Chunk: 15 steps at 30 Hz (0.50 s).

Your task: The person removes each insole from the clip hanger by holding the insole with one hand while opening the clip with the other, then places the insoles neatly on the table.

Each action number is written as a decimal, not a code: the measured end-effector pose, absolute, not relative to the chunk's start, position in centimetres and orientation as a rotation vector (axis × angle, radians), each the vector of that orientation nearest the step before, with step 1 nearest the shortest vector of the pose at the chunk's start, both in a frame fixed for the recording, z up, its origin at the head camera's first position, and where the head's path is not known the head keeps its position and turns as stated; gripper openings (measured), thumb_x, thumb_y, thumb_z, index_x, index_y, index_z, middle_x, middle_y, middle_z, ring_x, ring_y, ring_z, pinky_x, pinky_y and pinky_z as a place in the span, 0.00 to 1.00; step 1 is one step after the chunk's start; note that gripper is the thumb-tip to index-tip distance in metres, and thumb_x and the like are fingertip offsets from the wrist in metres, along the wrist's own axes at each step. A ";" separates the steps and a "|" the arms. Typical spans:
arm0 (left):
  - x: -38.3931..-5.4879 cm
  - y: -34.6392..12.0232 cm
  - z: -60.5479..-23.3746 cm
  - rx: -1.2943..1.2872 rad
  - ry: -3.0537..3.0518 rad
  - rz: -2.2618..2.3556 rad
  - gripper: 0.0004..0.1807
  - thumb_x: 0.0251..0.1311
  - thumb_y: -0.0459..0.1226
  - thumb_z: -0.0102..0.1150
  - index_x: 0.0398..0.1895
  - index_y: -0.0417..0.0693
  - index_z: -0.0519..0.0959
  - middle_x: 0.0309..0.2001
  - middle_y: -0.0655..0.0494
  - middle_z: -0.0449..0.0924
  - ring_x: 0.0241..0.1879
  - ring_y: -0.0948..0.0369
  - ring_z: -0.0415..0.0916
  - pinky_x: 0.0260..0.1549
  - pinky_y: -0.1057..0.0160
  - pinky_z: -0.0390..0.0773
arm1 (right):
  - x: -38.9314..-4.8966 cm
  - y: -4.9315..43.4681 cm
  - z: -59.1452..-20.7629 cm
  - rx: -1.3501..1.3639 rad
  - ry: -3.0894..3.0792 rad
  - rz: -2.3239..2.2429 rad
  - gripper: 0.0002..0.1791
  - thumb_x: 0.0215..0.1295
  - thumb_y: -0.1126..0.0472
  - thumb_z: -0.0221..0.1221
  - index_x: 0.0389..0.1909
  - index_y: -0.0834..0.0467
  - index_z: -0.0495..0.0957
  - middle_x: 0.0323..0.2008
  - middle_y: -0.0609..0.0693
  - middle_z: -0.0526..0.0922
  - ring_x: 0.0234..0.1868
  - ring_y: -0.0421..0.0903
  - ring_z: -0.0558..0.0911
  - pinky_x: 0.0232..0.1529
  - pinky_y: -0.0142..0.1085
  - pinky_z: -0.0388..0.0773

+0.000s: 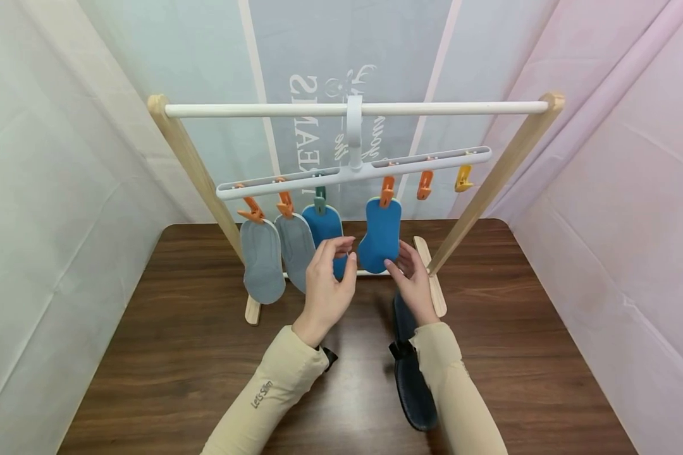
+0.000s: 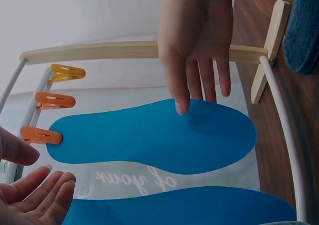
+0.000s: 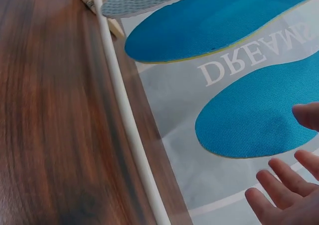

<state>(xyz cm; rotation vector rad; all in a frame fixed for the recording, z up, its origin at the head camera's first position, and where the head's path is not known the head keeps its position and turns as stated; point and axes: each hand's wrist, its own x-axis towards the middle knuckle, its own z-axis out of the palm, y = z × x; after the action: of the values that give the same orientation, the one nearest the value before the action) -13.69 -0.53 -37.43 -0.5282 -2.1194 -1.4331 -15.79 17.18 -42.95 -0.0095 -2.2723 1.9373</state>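
Observation:
A blue insole hangs upright from an orange clip on a white hanger. My right hand is at its lower right edge, the thumb over the front face and the straight, spread fingers toward the back. In the right wrist view, those fingers stand apart from the insole's edge. To the left, my left hand holds nothing, its fingers loosely bent in front of a second blue insole. This one hangs from a green clip, partly hidden by the hand.
Two grey insoles hang farther left from orange clips. An orange clip and a yellow clip hold nothing at the right. The rack has wooden legs and a white bar. A dark shoe-shaped thing lies under the right forearm.

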 end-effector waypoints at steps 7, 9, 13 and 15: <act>-13.7 -0.6 -37.3 -0.525 -2.131 -1.425 0.12 0.66 0.31 0.53 0.50 0.37 0.76 0.45 0.45 0.78 0.46 0.56 0.77 0.49 0.61 0.79 | -17.2 17.6 -45.0 -0.027 -2.197 2.003 0.28 0.69 0.63 0.56 0.68 0.63 0.61 0.60 0.66 0.71 0.62 0.58 0.70 0.65 0.44 0.67; -13.7 -0.6 -37.2 -0.521 -2.131 -1.423 0.12 0.65 0.30 0.53 0.50 0.37 0.76 0.45 0.45 0.78 0.46 0.56 0.77 0.49 0.61 0.79 | -17.3 17.5 -45.2 -0.035 -2.194 1.989 0.27 0.70 0.62 0.55 0.67 0.63 0.63 0.58 0.65 0.72 0.61 0.57 0.71 0.64 0.44 0.68; -13.8 -0.6 -37.1 -0.516 -2.129 -1.421 0.12 0.65 0.30 0.54 0.51 0.38 0.75 0.46 0.44 0.78 0.46 0.55 0.77 0.49 0.61 0.79 | -17.2 17.3 -45.3 -0.056 -2.188 1.948 0.21 0.70 0.62 0.54 0.62 0.65 0.68 0.55 0.66 0.74 0.56 0.54 0.74 0.59 0.44 0.71; -13.8 -0.6 -37.1 -0.516 -2.130 -1.418 0.12 0.66 0.31 0.53 0.51 0.38 0.75 0.47 0.44 0.77 0.47 0.55 0.77 0.50 0.61 0.78 | -17.1 17.2 -45.3 -0.075 -2.190 1.925 0.19 0.71 0.63 0.54 0.59 0.66 0.71 0.54 0.65 0.75 0.52 0.49 0.75 0.56 0.43 0.72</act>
<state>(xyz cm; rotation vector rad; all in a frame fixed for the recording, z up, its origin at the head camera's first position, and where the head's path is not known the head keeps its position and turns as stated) -13.79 -0.59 -37.07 -0.5162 -2.1296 -1.4180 -17.15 17.16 -45.30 -0.0752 -2.1902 1.9246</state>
